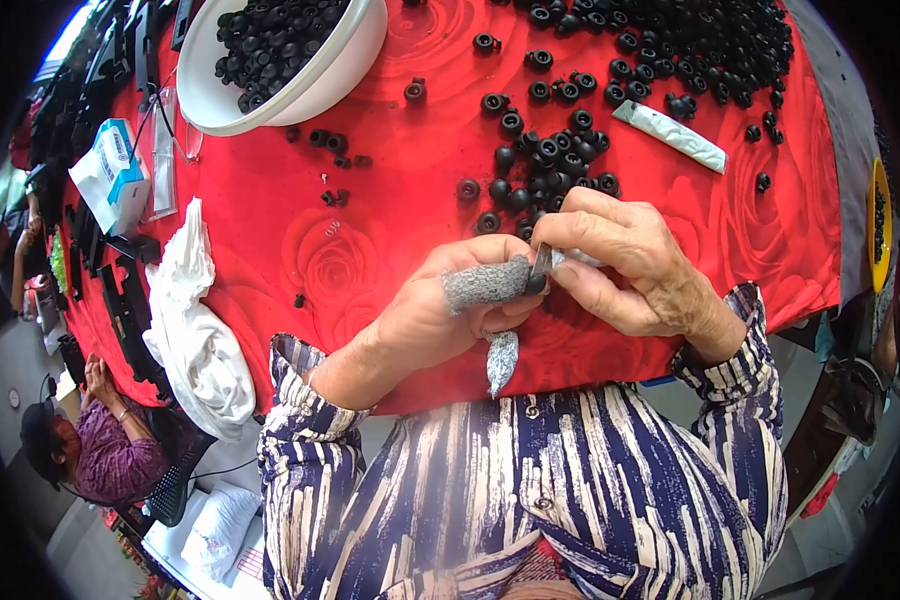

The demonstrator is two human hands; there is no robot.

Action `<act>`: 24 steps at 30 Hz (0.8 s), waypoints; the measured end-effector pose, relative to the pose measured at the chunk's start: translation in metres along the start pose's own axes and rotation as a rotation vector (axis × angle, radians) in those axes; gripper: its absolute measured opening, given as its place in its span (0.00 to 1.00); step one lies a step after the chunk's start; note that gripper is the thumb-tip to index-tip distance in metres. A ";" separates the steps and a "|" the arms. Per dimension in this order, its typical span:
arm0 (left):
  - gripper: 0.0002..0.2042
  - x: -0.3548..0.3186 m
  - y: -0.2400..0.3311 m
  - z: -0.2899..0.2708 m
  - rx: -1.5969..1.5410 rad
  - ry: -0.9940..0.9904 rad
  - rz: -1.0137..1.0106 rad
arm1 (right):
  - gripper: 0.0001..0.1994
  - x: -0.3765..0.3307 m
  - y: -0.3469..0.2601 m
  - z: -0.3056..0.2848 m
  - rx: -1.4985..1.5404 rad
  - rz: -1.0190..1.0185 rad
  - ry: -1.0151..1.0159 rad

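Left hand (440,315), with grey finger cots (485,283), and right hand (620,260) together pinch one black grommet (541,268) just above the worktop (370,250) edge. Loose grommets (545,165) lie at 12 o'clock; a white bowl (315,90) at 10 o'clock.

You wear a long-sleeved shirt (530,480) streaked in navy and cream, buttoned down the front, with cuffs in a small navy check. Your left hand (440,310) carries grey knitted finger sleeves (two show, on the forefinger and a lower finger). Your right hand (625,265) is bare.
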State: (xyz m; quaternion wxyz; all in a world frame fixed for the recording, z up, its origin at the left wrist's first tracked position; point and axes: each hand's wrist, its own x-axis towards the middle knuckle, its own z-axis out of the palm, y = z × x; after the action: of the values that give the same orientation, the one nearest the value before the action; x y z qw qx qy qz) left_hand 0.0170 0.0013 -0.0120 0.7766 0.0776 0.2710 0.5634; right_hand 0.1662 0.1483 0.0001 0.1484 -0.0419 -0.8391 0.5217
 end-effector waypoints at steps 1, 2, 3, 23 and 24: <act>0.11 0.000 0.000 0.000 0.000 0.001 0.001 | 0.10 0.000 0.000 0.000 -0.003 -0.027 -0.008; 0.11 -0.001 0.001 0.000 -0.018 0.010 0.005 | 0.10 0.000 0.001 -0.001 -0.002 -0.029 -0.009; 0.11 -0.002 0.001 0.000 -0.035 0.018 0.011 | 0.11 0.000 0.001 -0.001 -0.077 -0.091 -0.017; 0.09 -0.022 0.022 0.020 0.381 0.144 0.166 | 0.14 -0.003 -0.012 0.022 -0.464 -0.546 0.322; 0.09 -0.030 0.040 0.037 0.506 0.263 0.223 | 0.13 -0.002 -0.010 0.022 -0.450 -0.539 0.345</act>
State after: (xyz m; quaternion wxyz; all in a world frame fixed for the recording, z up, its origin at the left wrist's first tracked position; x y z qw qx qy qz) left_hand -0.0045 -0.0053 0.0464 0.6244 0.2242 0.4907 0.5649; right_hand 0.1628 0.1242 -0.0006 0.4062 0.0614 -0.8761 0.2524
